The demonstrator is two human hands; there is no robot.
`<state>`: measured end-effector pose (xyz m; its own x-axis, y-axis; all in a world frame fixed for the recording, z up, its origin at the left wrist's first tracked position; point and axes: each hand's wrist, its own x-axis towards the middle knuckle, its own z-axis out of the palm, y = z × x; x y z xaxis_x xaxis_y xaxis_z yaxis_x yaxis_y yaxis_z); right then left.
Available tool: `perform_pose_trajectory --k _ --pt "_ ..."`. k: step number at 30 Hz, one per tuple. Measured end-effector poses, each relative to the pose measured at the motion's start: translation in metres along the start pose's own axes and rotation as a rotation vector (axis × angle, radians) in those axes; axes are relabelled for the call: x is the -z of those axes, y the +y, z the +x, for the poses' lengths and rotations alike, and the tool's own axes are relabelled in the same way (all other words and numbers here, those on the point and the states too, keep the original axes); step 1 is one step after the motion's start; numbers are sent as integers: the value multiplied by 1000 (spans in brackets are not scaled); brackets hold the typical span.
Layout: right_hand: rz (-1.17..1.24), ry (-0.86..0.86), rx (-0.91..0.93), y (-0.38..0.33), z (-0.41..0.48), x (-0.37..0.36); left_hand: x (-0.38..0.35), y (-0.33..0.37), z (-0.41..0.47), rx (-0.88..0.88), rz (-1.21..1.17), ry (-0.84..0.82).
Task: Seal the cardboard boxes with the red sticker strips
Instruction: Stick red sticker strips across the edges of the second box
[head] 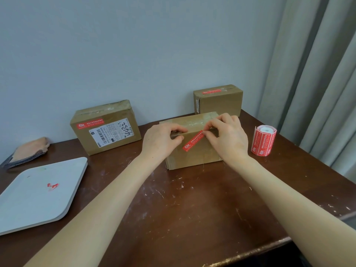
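- The left hand (163, 140) is reaching forward, palm down, its thumb and curled fingers pinching the top front edge of the cardboard box (194, 158).
- The right hand (228, 138) is pinching the upper end of the red sticker strip (192, 141) between thumb and fingertips.
- Both bare forearms are stretching forward and converging.

Centre box (192, 158): plain brown, flaps down. Red strip (193, 140) slants across its top front edge, lower end on the front face. Left box (92, 135): tilted, second strip (90, 123) beside a white label (111, 132). Rear box (219, 105): third strip (211, 91) on top. Sticker roll (263, 140) stands upright, right of the centre box.
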<state>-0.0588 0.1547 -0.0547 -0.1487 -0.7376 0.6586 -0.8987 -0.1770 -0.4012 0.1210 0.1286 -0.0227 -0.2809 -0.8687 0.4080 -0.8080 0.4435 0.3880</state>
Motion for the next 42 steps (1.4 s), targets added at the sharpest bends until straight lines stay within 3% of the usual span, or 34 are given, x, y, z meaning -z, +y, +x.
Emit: perform_pose_trajectory --k 42 --pt "26 -86 37 3 -7 10 1 -2 1 -22 20 -13"
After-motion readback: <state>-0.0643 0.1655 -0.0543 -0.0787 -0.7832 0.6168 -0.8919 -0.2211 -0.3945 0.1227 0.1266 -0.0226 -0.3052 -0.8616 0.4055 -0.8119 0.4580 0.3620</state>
